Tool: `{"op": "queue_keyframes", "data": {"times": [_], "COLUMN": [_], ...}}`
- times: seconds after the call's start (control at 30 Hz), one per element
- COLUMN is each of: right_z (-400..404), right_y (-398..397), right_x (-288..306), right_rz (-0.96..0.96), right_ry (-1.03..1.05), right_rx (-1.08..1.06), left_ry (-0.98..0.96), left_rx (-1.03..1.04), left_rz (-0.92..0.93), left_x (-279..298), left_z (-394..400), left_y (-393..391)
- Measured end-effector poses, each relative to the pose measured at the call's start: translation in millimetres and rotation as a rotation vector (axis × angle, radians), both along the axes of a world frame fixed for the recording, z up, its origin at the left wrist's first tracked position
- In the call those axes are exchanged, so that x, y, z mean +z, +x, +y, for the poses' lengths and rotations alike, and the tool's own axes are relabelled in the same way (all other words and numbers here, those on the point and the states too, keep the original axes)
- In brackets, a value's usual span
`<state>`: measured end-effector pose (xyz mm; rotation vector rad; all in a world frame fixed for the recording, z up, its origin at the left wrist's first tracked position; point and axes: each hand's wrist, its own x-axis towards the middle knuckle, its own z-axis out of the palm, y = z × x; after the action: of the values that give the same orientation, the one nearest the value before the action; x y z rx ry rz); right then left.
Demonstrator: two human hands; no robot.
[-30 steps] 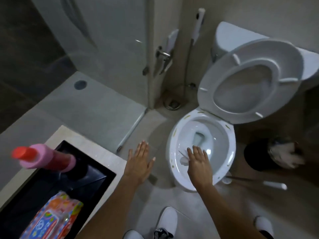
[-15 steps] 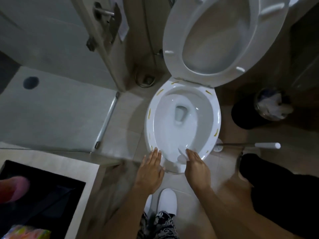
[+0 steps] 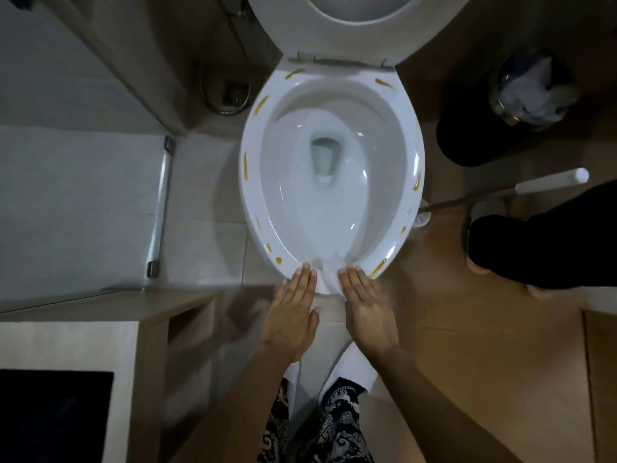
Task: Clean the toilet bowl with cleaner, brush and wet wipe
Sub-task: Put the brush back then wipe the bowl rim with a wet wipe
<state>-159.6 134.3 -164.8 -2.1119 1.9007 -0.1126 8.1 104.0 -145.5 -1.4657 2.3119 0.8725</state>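
Observation:
The white toilet bowl (image 3: pixel 253 202) fills the middle of the head view, with its seat and lid (image 3: pixel 287 31) raised at the top. Yellow-brown streaks dot the rim. My left hand (image 3: pixel 292 315) and my right hand (image 3: pixel 367 312) hover flat, side by side, just before the bowl's front edge; both hold nothing and their fingers are straight. The toilet brush (image 3: pixel 534 187), white-handled, lies on the floor to the right of the bowl. No cleaner bottle and no wipes are in view.
A black waste bin (image 3: pixel 500 118) with a bag stands at the right. Another person's dark-clad leg (image 3: pixel 547 242) is at the right edge. A shower threshold with a glass door (image 3: pixel 160 208) is on the left. A counter with a black sink (image 3: pixel 53 416) is at the lower left.
The view has tilted down and closed in on the bowl. The pink bottle and the wipes pack have left the frame. Both hands stay flat near the front rim.

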Motion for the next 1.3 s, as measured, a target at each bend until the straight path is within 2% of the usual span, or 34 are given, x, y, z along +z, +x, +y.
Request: {"op": "queue_keyframes", "data": {"times": [0.27, 0.4, 0.7, 0.83, 1.0, 1.3], "right_z": [13.9, 13.2, -1.9, 2.0, 3.6, -22.0], "right_y": [7.2, 3.4, -20.9, -16.5, -28.0, -70.8], "right_x": [-1.1, 0.0, -5.9, -4.0, -2.4, -1.1], "right_rz": [0.031, 0.035, 0.025, -0.013, -0.01, 0.037], "right_ry": [0.117, 0.137, 0.216, 0.237, 0.249, 0.248], "right_rx": [0.006, 0.089, 0.207, 0.185, 0.3, 0.18], "left_ry": [-0.063, -0.135, -0.106, -0.102, -0.092, -0.137], "left_rx": [-0.002, -0.014, -0.006, -0.004, -0.016, -0.034], "left_rz": [0.038, 0.051, 0.155, 0.133, 0.08, 0.044], "left_x": [-13.2, -17.6, -24.0, -25.1, -26.8, -26.3], "left_z": [4.3, 4.3, 0.1, -3.0, -1.5, -2.0], "left_y": [7.1, 10.3, 10.0, 5.7, 5.2, 3.9]}}
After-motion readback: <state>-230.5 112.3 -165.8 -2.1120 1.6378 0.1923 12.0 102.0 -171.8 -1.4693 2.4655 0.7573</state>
